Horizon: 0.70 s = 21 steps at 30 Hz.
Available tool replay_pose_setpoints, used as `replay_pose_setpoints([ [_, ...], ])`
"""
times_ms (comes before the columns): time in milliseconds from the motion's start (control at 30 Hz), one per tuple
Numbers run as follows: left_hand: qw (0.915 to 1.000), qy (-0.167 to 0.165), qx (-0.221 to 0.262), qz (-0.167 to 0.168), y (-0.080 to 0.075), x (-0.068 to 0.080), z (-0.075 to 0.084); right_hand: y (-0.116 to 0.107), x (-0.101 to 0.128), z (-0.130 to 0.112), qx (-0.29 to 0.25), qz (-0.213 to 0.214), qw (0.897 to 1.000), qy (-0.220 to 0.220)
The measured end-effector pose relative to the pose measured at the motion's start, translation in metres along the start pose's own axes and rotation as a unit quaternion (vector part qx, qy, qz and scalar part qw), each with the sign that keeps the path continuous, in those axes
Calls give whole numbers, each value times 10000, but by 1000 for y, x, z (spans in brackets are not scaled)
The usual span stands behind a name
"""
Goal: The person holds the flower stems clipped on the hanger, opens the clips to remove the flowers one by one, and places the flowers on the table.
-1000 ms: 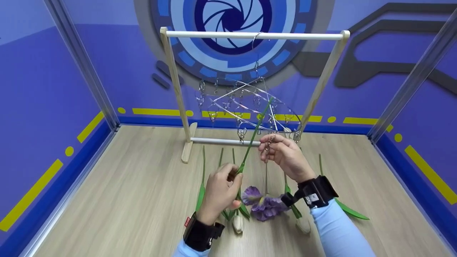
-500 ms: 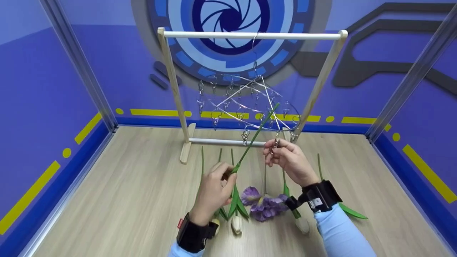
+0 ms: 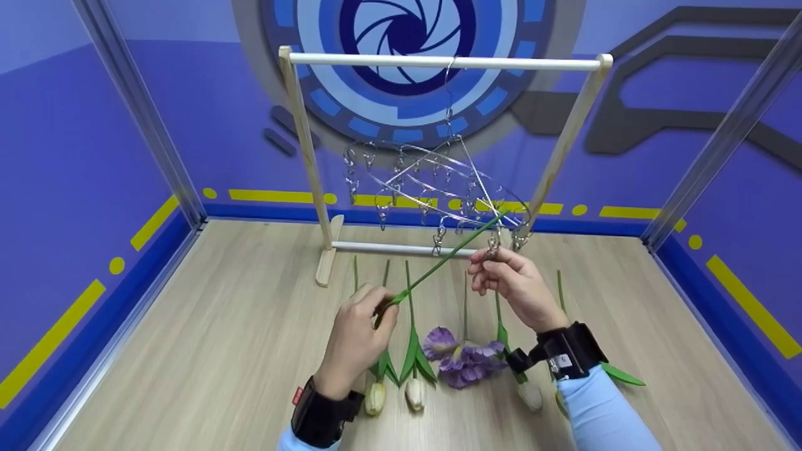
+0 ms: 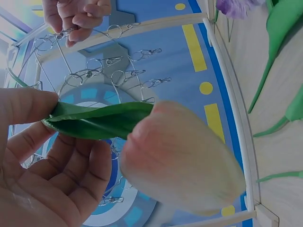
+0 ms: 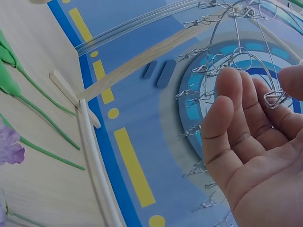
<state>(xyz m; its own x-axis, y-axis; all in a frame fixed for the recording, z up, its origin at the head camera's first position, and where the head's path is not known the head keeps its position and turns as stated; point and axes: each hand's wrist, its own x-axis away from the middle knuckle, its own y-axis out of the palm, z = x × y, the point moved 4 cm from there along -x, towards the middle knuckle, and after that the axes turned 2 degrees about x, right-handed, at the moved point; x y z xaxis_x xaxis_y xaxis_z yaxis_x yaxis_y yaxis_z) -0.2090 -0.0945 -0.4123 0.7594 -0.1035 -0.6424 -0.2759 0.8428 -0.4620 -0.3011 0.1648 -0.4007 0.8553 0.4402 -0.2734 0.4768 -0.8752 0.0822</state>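
My left hand (image 3: 356, 329) pinches an artificial tulip (image 4: 182, 158) by its green leaves, just behind the pale pink-white bloom. Its green stem (image 3: 448, 257) slants up to the right, and the stem's end overlaps the lower rim of the wire hanger in the head view. Between thumb and fingers of my right hand (image 3: 517, 285) is a metal clip (image 5: 275, 98) at the hanger's low front right side. The round clip hanger (image 3: 480, 180) tilts down toward that hand, with several other clips dangling from it. The tulip's bloom is hidden behind my left hand in the head view.
A wooden rack with a white top bar (image 3: 376, 59) carries the hanger. On the wood-grain table (image 3: 207, 351) lie a yellowish tulip (image 3: 374, 399), white tulips (image 3: 415, 394), a purple iris (image 3: 467, 366) and other green stems. Purple-blue panels wall the sides and back.
My left hand has moved left, and the tulip's stem has swung lower and rightward toward the right hand. My right hand has shifted slightly right with the clip.
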Motion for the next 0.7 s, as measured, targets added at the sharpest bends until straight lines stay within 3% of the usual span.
replay_pose_setpoints([
  [267,9997,-124,-182,50,-5,4,-4,0,12,0,822,284,9959,-250],
  [700,9984,-427,-358,63,-12,11,-12,3,30,-3,2131,1066,9685,-722],
])
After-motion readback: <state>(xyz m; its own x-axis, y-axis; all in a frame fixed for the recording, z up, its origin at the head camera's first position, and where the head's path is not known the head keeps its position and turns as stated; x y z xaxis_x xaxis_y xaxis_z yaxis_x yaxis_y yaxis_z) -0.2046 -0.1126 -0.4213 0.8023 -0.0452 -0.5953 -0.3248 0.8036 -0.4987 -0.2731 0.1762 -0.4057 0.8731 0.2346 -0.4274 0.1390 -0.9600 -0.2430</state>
